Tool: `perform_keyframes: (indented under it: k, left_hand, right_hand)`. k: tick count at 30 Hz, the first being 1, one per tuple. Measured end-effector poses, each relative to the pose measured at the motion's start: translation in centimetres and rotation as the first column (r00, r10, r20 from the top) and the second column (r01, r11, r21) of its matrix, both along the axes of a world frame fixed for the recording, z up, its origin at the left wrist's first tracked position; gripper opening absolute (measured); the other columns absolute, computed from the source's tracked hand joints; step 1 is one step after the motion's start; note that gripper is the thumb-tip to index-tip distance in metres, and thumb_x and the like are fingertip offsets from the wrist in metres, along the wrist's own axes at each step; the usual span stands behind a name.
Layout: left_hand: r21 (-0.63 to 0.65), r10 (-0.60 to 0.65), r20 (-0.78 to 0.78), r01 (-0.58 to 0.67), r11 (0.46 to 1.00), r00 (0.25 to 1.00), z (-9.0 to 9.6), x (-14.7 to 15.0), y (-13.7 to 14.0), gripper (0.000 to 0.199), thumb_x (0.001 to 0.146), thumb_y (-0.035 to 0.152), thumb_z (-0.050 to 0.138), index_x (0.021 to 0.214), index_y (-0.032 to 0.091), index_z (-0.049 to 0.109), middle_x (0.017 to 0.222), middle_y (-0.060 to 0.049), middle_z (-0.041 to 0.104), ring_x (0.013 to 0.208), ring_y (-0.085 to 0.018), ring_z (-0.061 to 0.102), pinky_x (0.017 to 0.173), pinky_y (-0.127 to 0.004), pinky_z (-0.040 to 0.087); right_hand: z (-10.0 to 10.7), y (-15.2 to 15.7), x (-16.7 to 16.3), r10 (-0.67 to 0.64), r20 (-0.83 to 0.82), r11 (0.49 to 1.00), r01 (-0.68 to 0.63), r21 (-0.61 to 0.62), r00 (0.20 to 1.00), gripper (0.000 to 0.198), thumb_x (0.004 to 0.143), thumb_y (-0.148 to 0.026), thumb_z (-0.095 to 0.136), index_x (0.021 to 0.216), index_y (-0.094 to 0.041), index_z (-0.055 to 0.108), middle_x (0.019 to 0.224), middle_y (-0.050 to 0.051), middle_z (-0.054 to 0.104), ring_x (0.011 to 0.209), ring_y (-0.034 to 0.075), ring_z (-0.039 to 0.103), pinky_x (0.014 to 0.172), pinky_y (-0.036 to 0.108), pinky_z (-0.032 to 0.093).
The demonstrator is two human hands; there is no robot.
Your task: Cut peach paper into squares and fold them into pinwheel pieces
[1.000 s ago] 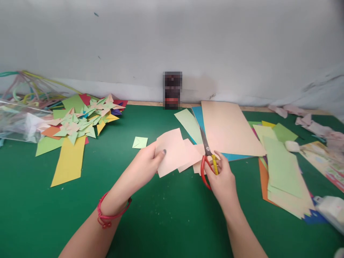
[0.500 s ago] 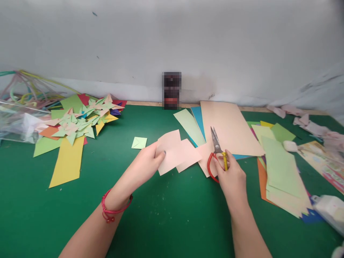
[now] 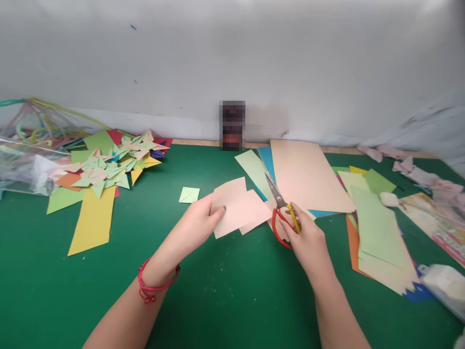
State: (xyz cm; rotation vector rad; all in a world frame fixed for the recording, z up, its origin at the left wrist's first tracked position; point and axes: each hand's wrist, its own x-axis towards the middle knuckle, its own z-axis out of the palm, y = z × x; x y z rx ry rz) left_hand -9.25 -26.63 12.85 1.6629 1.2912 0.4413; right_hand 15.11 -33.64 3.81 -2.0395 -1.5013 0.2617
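Note:
My left hand (image 3: 201,215), with a red cord bracelet at the wrist, pinches a pale pink sheet of paper (image 3: 234,203) between thumb and fingers. Another pink piece (image 3: 256,212) pokes out from under it to the right. My right hand (image 3: 307,232) grips scissors (image 3: 279,198) with one red and one yellow handle, the blades pointing up and left and nearly closed. Below the scissors lies a further pink piece, partly covered by them. A small folded light green square (image 3: 189,195) rests on the table just beyond my left hand.
Folded paper stars (image 3: 105,167) pile up at the left, beside a yellow strip (image 3: 92,220) and a clear plastic bag (image 3: 25,167). A large peach sheet (image 3: 308,174) lies at the back right. Green paper strips (image 3: 378,220) and a white object (image 3: 445,286) are farther right.
My right hand has moved a little left with the scissors, and the blades have tilted more to the left. The left hand keeps its hold on the pink paper, hardly moved.

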Motion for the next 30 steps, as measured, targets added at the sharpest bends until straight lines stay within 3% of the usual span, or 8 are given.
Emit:
perform_keyframes:
  k: [4, 8, 14, 17, 26, 30]
  left_hand:
    - [-0.001, -0.01, 0.016, 0.01, 1.0, 1.0, 0.0, 0.2, -0.2, 0.025, 0.081, 0.029, 0.038, 0.089, 0.016, 0.058, 0.082, -0.003, 0.061, 0.069, -0.017, 0.053, 0.056, -0.024, 0.039]
    - [-0.029, -0.038, 0.042, 0.039, 0.999, 0.998, -0.1, 0.5, -0.6, 0.025, 0.081, 0.028, 0.037, 0.09, 0.018, 0.058, 0.08, -0.002, 0.062, 0.069, -0.018, 0.054, 0.056, -0.025, 0.039]
    - [-0.013, -0.026, 0.032, 0.026, 1.0, 0.999, -0.2, 0.5, -0.7, 0.027, 0.08, 0.03, 0.039, 0.09, 0.016, 0.06, 0.078, -0.004, 0.062, 0.071, -0.019, 0.055, 0.057, -0.026, 0.04]
    - [-0.012, -0.026, 0.023, 0.027, 1.0, 0.999, -0.5, 0.6, -0.7, 0.027, 0.08, 0.031, 0.04, 0.088, 0.015, 0.061, 0.078, -0.005, 0.063, 0.07, -0.02, 0.055, 0.058, -0.026, 0.041]
    - [-0.041, -0.037, 0.093, 0.041, 0.998, 0.995, -2.0, 1.1, -0.8, 0.027, 0.08, 0.031, 0.041, 0.088, 0.014, 0.06, 0.082, -0.006, 0.064, 0.074, -0.02, 0.057, 0.062, -0.029, 0.044]
    - [-0.042, -0.018, 0.189, 0.026, 0.999, 0.982, -3.9, 1.5, -0.5, 0.031, 0.082, 0.033, 0.041, 0.098, 0.013, 0.059, 0.091, -0.008, 0.065, 0.081, -0.021, 0.059, 0.067, -0.03, 0.046]
  right_hand:
    - [1.0, 1.2, 2.1, 0.151, 0.097, 0.986, -0.157, 0.053, 0.984, 0.044, 0.085, -0.028, 0.043, 0.128, -0.019, 0.044, 0.117, 0.011, 0.058, 0.107, 0.025, 0.054, 0.09, 0.041, 0.043]
    - [1.5, 3.4, 5.0, 0.214, 0.185, 0.973, -0.226, 0.051, 0.959, 0.045, 0.084, -0.027, 0.044, 0.129, -0.021, 0.043, 0.115, 0.011, 0.058, 0.104, 0.026, 0.054, 0.087, 0.041, 0.044]
    - [0.3, 7.7, 8.2, 0.308, 0.156, 0.951, -0.301, -0.065, 0.939, 0.041, 0.081, -0.025, 0.044, 0.121, -0.02, 0.053, 0.113, 0.011, 0.059, 0.103, 0.026, 0.054, 0.083, 0.041, 0.045]
    - [-0.5, 9.5, 9.3, 0.367, 0.142, 0.93, -0.366, -0.039, 0.919, 0.041, 0.08, -0.022, 0.042, 0.12, -0.018, 0.053, 0.112, 0.011, 0.059, 0.103, 0.025, 0.055, 0.083, 0.039, 0.045]
    - [-0.3, 10.6, 9.5, 0.465, 0.162, 0.883, -0.47, -0.007, 0.871, 0.036, 0.086, -0.026, 0.037, 0.112, -0.016, 0.06, 0.111, 0.01, 0.06, 0.104, 0.023, 0.055, 0.087, 0.035, 0.042]
    - [0.6, 9.5, 7.4, 0.341, 0.141, 0.924, -0.359, 0.133, 0.93, 0.029, 0.084, -0.031, 0.045, 0.099, -0.016, 0.065, 0.103, 0.01, 0.063, 0.097, 0.024, 0.057, 0.087, 0.039, 0.043]
